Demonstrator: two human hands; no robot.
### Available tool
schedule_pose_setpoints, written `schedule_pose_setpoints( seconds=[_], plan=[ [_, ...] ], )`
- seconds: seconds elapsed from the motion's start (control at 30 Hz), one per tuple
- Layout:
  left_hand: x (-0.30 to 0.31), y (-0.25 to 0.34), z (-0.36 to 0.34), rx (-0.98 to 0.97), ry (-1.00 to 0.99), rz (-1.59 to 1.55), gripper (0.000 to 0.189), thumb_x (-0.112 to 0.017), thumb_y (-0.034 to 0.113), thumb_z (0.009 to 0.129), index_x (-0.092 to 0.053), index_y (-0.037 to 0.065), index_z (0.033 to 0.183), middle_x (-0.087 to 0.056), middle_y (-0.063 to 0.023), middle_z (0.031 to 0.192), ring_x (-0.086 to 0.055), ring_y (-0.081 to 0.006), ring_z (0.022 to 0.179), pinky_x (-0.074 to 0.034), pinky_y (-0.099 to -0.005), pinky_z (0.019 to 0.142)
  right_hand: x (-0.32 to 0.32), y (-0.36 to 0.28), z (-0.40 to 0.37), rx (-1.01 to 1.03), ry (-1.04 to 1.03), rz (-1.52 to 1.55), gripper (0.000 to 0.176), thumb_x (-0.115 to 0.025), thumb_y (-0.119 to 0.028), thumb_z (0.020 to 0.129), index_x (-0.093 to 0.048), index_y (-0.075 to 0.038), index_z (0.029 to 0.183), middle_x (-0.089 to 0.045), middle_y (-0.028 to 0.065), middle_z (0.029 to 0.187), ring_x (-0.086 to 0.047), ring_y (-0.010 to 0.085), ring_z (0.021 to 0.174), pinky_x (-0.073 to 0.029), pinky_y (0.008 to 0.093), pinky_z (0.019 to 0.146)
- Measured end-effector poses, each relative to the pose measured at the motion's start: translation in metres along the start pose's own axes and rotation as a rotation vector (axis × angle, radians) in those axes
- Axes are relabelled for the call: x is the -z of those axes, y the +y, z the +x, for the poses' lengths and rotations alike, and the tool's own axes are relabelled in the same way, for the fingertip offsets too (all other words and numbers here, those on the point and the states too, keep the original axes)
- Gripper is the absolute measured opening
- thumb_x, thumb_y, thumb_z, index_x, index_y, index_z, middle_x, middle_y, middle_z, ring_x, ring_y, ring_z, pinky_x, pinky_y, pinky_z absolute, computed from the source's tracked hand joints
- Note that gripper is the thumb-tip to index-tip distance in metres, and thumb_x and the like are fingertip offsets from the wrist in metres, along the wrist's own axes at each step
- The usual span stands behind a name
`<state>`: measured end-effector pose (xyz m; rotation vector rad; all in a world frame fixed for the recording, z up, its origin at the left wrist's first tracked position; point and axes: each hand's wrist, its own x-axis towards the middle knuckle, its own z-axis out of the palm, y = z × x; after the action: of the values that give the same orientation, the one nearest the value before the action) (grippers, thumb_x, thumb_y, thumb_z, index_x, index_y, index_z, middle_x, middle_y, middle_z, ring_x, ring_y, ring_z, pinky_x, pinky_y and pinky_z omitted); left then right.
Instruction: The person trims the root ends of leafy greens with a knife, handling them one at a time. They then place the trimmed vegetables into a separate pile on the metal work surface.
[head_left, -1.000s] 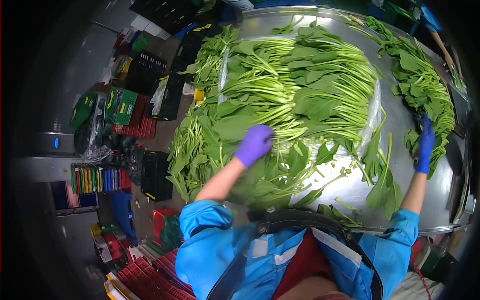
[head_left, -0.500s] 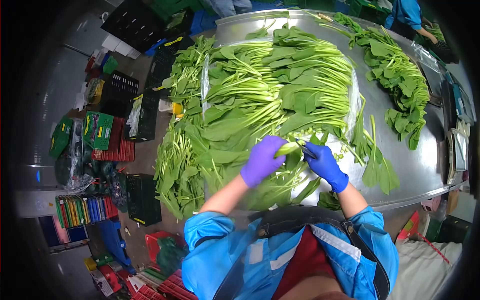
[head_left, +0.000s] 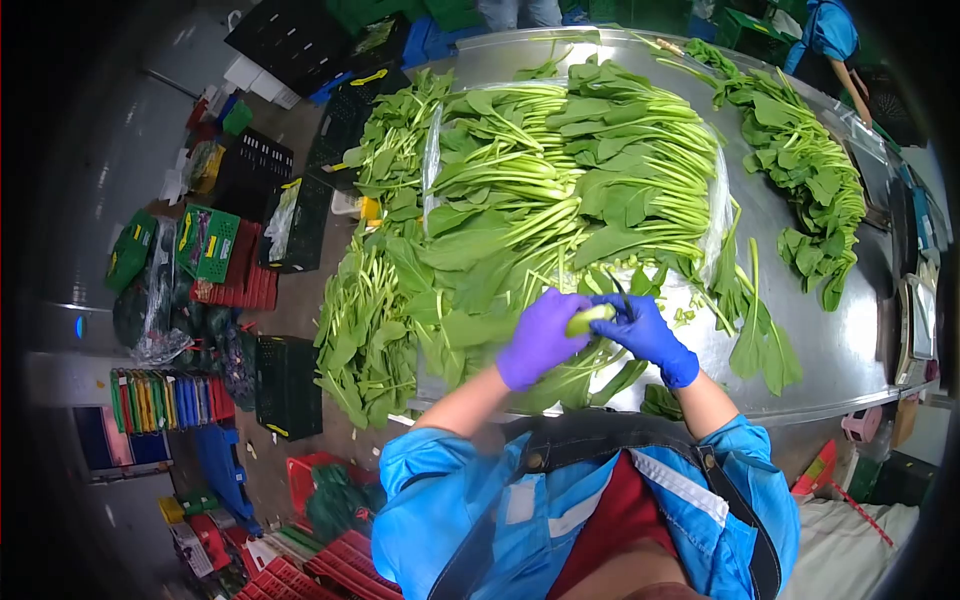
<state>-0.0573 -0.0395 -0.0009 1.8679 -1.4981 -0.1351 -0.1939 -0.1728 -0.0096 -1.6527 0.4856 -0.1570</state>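
My left hand (head_left: 545,338), in a purple glove, is closed around a leafy green stalk (head_left: 590,319) whose pale cut end points right. In a blue glove, my right hand (head_left: 645,335) grips a small dark knife (head_left: 624,296) and touches that end with its fingers. Rows of leafy greens (head_left: 640,150) lie on a clear plastic sheet (head_left: 431,160) beyond my hands. Small cut pieces (head_left: 684,316) are scattered just right of my right hand. Loose leaves lie under and around both hands.
A metal table (head_left: 800,350) bears another row of greens (head_left: 805,170) at the right and a heap (head_left: 365,340) at its left edge. Dark crates (head_left: 288,385) and green crates (head_left: 207,243) stand at the left. A co-worker (head_left: 832,45) is at the far right corner.
Both hands have moved slightly nearer my body and closer together. The stalk's pale end now faces the camera more, with the right fingers against it. The co-worker's arm has shifted.
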Motion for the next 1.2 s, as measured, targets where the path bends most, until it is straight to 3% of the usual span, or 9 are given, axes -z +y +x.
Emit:
schedule_pose_setpoints(
  seconds=[0.1,0.4,0.5,0.53,0.6,0.63,0.7,0.93,1.2],
  plan=[
    [0.016,-0.015,0.011,0.376,-0.633,-0.515,0.036,-0.079,0.029,0.069,-0.065,0.006,0.093,-0.063,-0.0031,0.080,-0.054,-0.0086,0.071,-0.045,-0.0270,0.064,0.004,0.006,-0.007,-0.066,-0.126,-0.054,0.032,-0.072,-0.016,0.074,-0.065,-0.007,0.104,-0.050,-0.0027,0.061,-0.039,0.0047,0.052,-0.035,0.0204,0.049],
    [0.001,-0.063,0.059,0.287,-1.170,-0.891,0.022,-0.063,0.021,0.086,-0.064,0.004,0.100,-0.067,-0.0044,0.087,-0.058,-0.0086,0.079,-0.047,-0.0247,0.070,0.016,0.023,-0.010,-0.303,-0.186,0.131,0.019,-0.066,-0.014,0.071,-0.066,-0.003,0.086,-0.055,0.0014,0.063,-0.046,0.0085,0.056,-0.039,0.0248,0.054],
    [0.009,-0.066,0.080,0.384,-1.260,-0.658,0.030,-0.064,0.027,0.083,-0.061,0.006,0.105,-0.066,-0.0082,0.092,-0.061,-0.0148,0.084,-0.047,-0.0280,0.075,0.033,0.061,-0.010,-0.306,-0.112,0.064,0.019,-0.065,-0.015,0.071,-0.066,-0.002,0.085,-0.060,0.0047,0.066,-0.054,0.0129,0.061,-0.044,0.0268,0.058],
    [0.012,-0.073,0.086,0.383,-1.265,-0.656,0.030,-0.064,0.027,0.083,-0.061,0.006,0.105,-0.066,-0.0082,0.092,-0.061,-0.0148,0.084,-0.047,-0.0280,0.075,0.040,0.064,-0.009,-0.286,-0.067,-0.046,0.019,-0.064,-0.015,0.072,-0.066,-0.002,0.085,-0.062,0.0059,0.067,-0.056,0.0144,0.061,-0.044,0.0276,0.059],
    [0.016,-0.089,0.098,0.204,-0.684,-0.009,0.041,-0.070,0.032,0.075,-0.060,0.009,0.108,-0.064,-0.0138,0.096,-0.062,-0.0244,0.087,-0.048,-0.0342,0.077,0.059,0.087,-0.013,-0.299,0.045,-0.400,0.029,-0.068,-0.023,0.073,-0.066,-0.003,0.095,-0.066,0.0156,0.087,-0.064,0.0285,0.078,-0.049,0.0337,0.069],
    [0.007,-0.102,0.105,0.205,-0.685,-0.010,0.041,-0.070,0.032,0.075,-0.060,0.009,0.108,-0.064,-0.0138,0.096,-0.062,-0.0244,0.087,-0.048,-0.0342,0.077,0.059,0.077,-0.015,-0.174,0.224,-0.529,0.037,-0.070,-0.025,0.073,-0.063,-0.004,0.102,-0.065,0.0166,0.094,-0.063,0.0311,0.085,-0.050,0.0348,0.073],
    [-0.026,-0.138,0.110,0.167,-0.136,0.208,0.051,-0.073,0.035,0.068,-0.059,0.012,0.111,-0.062,-0.0162,0.096,-0.059,-0.0320,0.090,-0.047,-0.0397,0.081,0.058,0.072,-0.011,0.076,0.503,-0.692,0.054,-0.071,-0.028,0.075,-0.054,-0.005,0.121,-0.061,0.0175,0.111,-0.061,0.0324,0.098,-0.049,0.0359,0.083],
    [-0.048,-0.162,0.087,0.069,-0.170,0.166,0.043,-0.071,0.025,0.071,-0.060,0.007,0.109,-0.061,-0.0180,0.097,-0.056,-0.0360,0.092,-0.045,-0.0416,0.084,0.061,0.056,0.014,-0.106,0.277,-0.344,0.047,-0.063,-0.019,0.081,-0.052,-0.006,0.124,-0.065,0.0204,0.099,-0.065,0.0308,0.088,-0.050,0.0346,0.078],
    [0.009,-0.028,0.023,0.106,-0.165,-0.108,0.038,-0.070,0.021,0.075,-0.060,0.002,0.106,-0.063,-0.0190,0.098,-0.062,-0.0358,0.086,-0.050,-0.0378,0.076,0.010,0.030,0.037,0.187,0.227,-0.494,0.057,-0.052,0.002,0.072,-0.051,-0.011,0.127,-0.063,0.0206,0.083,-0.062,0.0322,0.068,-0.048,0.0349,0.065]
  ],
)
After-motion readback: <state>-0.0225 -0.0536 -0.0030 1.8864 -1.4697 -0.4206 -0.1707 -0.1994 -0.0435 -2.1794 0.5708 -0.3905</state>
